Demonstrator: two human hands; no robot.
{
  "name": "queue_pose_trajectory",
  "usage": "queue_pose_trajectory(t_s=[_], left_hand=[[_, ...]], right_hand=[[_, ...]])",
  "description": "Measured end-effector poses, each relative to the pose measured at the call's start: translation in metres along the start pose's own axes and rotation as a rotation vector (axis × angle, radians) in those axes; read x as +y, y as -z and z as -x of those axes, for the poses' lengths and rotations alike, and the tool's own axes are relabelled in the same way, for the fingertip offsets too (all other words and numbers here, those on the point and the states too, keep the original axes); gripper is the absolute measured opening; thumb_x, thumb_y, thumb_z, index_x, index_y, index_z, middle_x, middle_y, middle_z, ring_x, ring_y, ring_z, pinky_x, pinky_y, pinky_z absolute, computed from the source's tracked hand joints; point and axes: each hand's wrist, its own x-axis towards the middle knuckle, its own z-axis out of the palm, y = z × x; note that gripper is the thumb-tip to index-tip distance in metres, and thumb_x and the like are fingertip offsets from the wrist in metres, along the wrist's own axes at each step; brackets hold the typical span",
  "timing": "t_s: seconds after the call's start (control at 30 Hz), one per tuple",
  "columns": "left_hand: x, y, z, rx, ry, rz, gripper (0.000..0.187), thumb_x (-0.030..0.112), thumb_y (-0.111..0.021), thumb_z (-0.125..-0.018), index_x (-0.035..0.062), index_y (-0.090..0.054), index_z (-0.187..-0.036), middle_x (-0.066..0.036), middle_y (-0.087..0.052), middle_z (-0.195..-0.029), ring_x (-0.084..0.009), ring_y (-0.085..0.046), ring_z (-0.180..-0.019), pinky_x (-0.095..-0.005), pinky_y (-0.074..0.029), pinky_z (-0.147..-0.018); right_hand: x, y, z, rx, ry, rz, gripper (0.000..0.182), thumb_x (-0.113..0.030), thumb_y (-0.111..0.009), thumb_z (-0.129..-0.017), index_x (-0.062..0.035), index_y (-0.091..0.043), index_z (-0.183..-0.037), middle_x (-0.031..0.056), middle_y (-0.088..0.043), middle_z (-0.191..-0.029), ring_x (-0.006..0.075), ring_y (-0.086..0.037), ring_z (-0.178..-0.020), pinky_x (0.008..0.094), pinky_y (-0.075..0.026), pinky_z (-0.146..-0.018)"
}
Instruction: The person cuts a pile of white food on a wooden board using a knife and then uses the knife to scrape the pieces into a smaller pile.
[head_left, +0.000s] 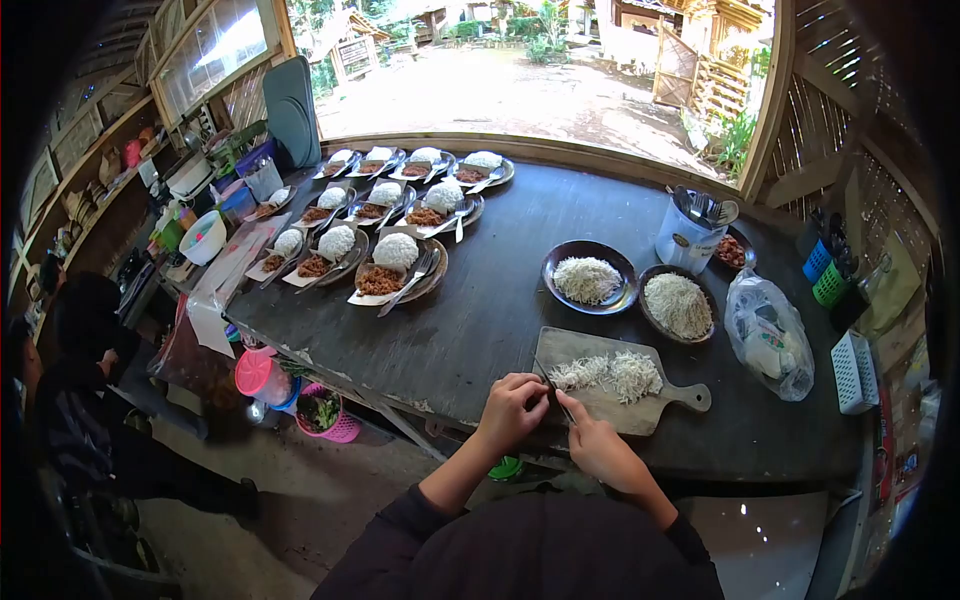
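Note:
My right hand [600, 445] is closed round the handle of a knife [543, 372], its blade angled up and away over the left part of a wooden cutting board [655, 412]. Beside the blade, my left hand [514, 410] has its fingers curled together; whatever they may pinch is hidden. A loose heap of pale, thin shreds [632, 377] lies on the board, right of the knife. Behind the board, a dark bowl [622, 262] and a brown bowl [707, 335] hold more pale shreds.
Several plates [435, 272] of rice and brown shredded food stand at the left. A cutlery bucket [688, 240], a bowl of reddish pieces [733, 250], a plastic bag [770, 335] and a white basket [854, 372] are at the right. Another person [85, 400] is at far left.

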Motion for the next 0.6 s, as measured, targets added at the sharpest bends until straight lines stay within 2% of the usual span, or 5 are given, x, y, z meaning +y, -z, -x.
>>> queue_pose_trajectory(t_s=[0.1,0.17,0.6], left_hand=[[-0.001,0.000,0.001,0.003,0.001,0.006,0.013,0.010,-0.072,-0.075,0.0027,-0.070,-0.086,-0.009,-0.069,-0.095,-0.0267,-0.065,-0.092,-0.0376,-0.049,-0.082],[-0.001,-0.001,0.000,0.006,0.002,0.020,0.013,0.010,-0.072,-0.075,0.0026,-0.070,-0.086,-0.009,-0.069,-0.095,-0.0268,-0.065,-0.092,-0.0376,-0.049,-0.082],[-0.001,-0.001,0.002,-0.002,0.004,-0.009,0.013,0.011,-0.072,-0.074,0.0033,-0.070,-0.084,-0.009,-0.069,-0.096,-0.0271,-0.065,-0.092,-0.0384,-0.049,-0.083]], right_hand=[[0.002,-0.001,-0.001,0.020,0.015,-0.019,0.056,-0.007,-0.046,-0.093,-0.0149,-0.032,-0.147,0.0311,-0.060,-0.072,0.0462,-0.062,-0.068,0.0511,-0.048,-0.067],[0.002,0.002,-0.001,-0.044,-0.084,-0.096,0.056,-0.008,-0.045,-0.094,-0.0155,-0.031,-0.147,0.0314,-0.061,-0.074,0.0465,-0.063,-0.069,0.0512,-0.048,-0.068],[-0.005,0.004,0.012,-0.004,-0.029,-0.109,0.055,-0.009,-0.045,-0.095,-0.0142,-0.032,-0.148,0.0298,-0.061,-0.072,0.0444,-0.064,-0.070,0.0478,-0.049,-0.072]])
